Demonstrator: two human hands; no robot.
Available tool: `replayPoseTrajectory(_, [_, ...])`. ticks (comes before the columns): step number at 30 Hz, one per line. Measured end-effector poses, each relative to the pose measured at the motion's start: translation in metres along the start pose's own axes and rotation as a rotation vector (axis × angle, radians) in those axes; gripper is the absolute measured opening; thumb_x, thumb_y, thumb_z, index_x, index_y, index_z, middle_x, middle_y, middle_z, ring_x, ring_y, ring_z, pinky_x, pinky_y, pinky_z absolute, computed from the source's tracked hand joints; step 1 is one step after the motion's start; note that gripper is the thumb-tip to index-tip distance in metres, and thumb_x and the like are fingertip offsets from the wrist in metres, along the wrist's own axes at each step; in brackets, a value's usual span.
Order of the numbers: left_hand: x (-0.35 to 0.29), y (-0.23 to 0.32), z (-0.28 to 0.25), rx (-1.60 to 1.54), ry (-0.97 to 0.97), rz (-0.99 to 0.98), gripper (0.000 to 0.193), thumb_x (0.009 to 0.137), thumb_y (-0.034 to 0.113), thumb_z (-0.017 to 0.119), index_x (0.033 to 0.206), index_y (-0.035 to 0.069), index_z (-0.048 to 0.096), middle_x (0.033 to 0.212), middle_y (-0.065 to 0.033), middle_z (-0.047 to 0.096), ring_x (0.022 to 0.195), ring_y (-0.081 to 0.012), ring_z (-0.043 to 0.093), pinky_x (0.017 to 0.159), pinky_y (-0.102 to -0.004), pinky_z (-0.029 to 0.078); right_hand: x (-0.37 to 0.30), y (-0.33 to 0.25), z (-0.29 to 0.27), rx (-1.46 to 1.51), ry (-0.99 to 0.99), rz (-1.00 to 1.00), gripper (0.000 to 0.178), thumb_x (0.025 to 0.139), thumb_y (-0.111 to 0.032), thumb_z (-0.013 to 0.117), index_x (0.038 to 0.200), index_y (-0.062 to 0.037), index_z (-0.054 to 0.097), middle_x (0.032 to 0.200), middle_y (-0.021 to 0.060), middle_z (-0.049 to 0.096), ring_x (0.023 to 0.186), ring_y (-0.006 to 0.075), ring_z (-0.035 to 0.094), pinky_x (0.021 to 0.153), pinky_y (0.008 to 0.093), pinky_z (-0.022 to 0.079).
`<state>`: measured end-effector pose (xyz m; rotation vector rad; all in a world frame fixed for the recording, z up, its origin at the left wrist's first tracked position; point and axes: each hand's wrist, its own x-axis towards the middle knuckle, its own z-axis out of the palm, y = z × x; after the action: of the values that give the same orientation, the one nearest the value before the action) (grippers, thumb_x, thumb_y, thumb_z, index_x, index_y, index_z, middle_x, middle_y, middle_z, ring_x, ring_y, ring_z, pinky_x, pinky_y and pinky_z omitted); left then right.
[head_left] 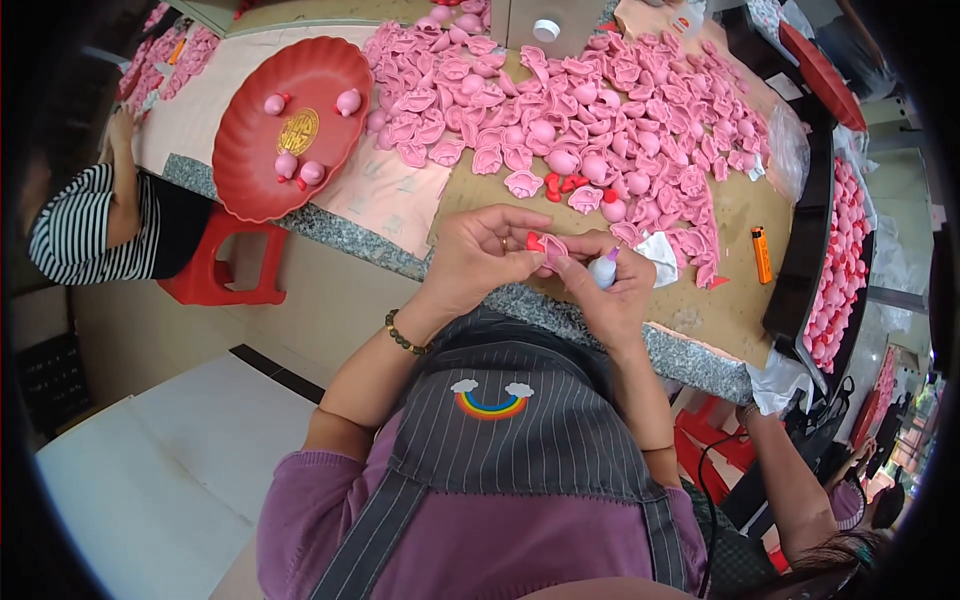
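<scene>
My left hand (478,256) pinches a small pink moulded piece (553,250) with a bright red part (535,242) at its side, above the front edge of the table. My right hand (617,298) meets it there, thumb and fingertips at the same piece. Tucked in the right hand is a small squeeze bottle (602,271) with a purple tip. Just beyond my hands, several small red pieces (566,184) lie beside a large spread of pink petal-shaped pieces (640,120) and round pink pieces (562,162). The fingers partly hide the held piece.
A red scalloped tray (240,150) holding several pink-and-red pieces stands at left. An orange lighter (762,255) and crumpled white tissue (658,258) lie on the right. A black tray (812,290) is filled with finished-looking pink-and-red pieces. People sit on both sides.
</scene>
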<state>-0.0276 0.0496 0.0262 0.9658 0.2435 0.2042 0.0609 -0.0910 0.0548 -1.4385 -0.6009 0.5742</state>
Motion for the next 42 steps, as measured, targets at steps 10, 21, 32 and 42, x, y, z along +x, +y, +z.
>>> replayPoseTrajectory(10, [0.0,-0.001,0.001,-0.156,0.061,-0.023,0.034,0.081,-0.005,0.057,0.114,-0.006,0.053,0.096,-0.0157,0.063,0.082,-0.0216,0.064,0.078,-0.0337,0.054,-0.015,0.014,-0.028,0.644,-0.092,0.211,0.043,0.074,-0.008,0.07,0.11,0.0057,0.052,0.101,0.012,0.054,0.084,0.0175,0.055,0.076,0.0292,0.044])
replayPoseTrajectory(21, [0.003,-0.009,0.004,-0.196,0.003,-0.016,0.019,0.084,-0.003,0.054,0.103,-0.004,0.056,0.101,-0.0178,0.062,0.087,-0.0233,0.064,0.074,-0.0313,0.055,-0.031,-0.005,-0.05,0.088,0.002,0.106,0.039,0.077,-0.017,0.069,0.106,0.0059,0.056,0.088,0.0083,0.062,0.074,0.0131,0.058,0.07,0.0237,0.045])
replayPoseTrajectory(32, [0.005,-0.02,0.002,-0.307,-0.071,-0.101,0.03,0.084,0.001,0.06,0.113,-0.004,0.054,0.1,-0.0177,0.062,0.084,-0.0213,0.065,0.071,-0.0284,0.055,-0.034,-0.022,-0.054,-0.278,0.147,-0.2,0.03,0.076,-0.021,0.071,0.093,0.002,0.06,0.083,0.0039,0.057,0.072,0.0096,0.049,0.066,0.0226,0.037])
replayPoseTrajectory(42, [0.005,-0.024,0.001,-0.278,-0.091,-0.085,0.032,0.082,0.003,0.063,0.113,-0.002,0.055,0.098,-0.0138,0.063,0.084,-0.0193,0.064,0.072,-0.0289,0.054,-0.03,-0.024,-0.043,-0.219,0.229,-0.261,0.028,0.071,-0.016,0.075,0.088,0.0027,0.062,0.072,0.0042,0.054,0.066,0.0123,0.047,0.06,0.0229,0.035])
